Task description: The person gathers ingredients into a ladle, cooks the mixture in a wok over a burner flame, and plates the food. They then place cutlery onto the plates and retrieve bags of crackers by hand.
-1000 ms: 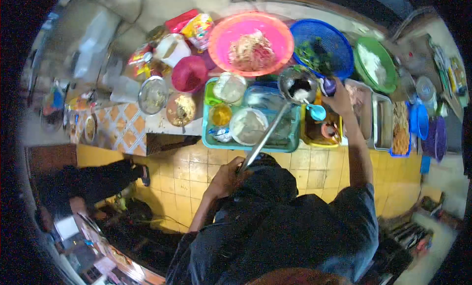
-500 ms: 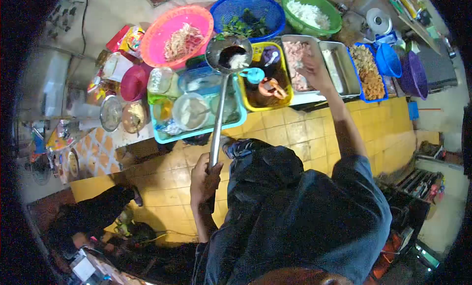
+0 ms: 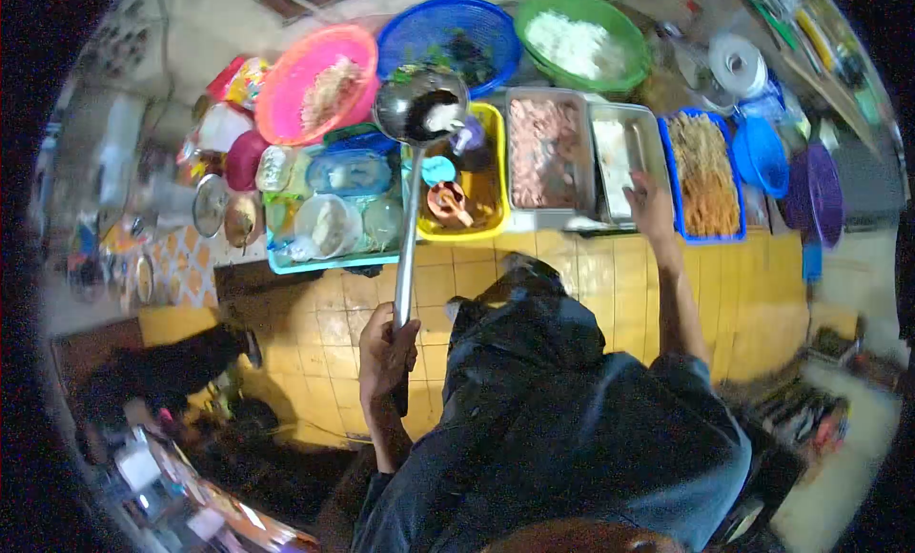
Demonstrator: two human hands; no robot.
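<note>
Crowding on the worktop (image 3: 227, 255) is the likeliest source of trouble: the blue basket (image 3: 400, 38) and yellow basket (image 3: 503, 153) lie so close around the ladle (image 3: 410, 238) that a sideways swing could knock its bowl against a rim. Being gripped far from that bowl, the ladle could also roll or dip if the wrist twists, spilling the dark contents and white portion (image 3: 441, 118) into the greens (image 3: 467, 62) or the yellow basket. With the right arm stretched out to the side, a turning body could tug the handle along.

The ladle's long axis runs almost straight away from the person, leaning slightly right: bowl at the far end, over the gap between those baskets, and handle end near the body. The bowl's opening faces up; its exact tilt is unclear.

The left hand (image 3: 388, 351) is wrapped closed around the lower handle. The right hand (image 3: 651, 208) is partly open, fingers loosely bent above the near part of the narrow metal tray (image 3: 658, 143). It appears to hold nothing, though blur hides whether a fingertip touches the pale contents (image 3: 613, 153).
</note>
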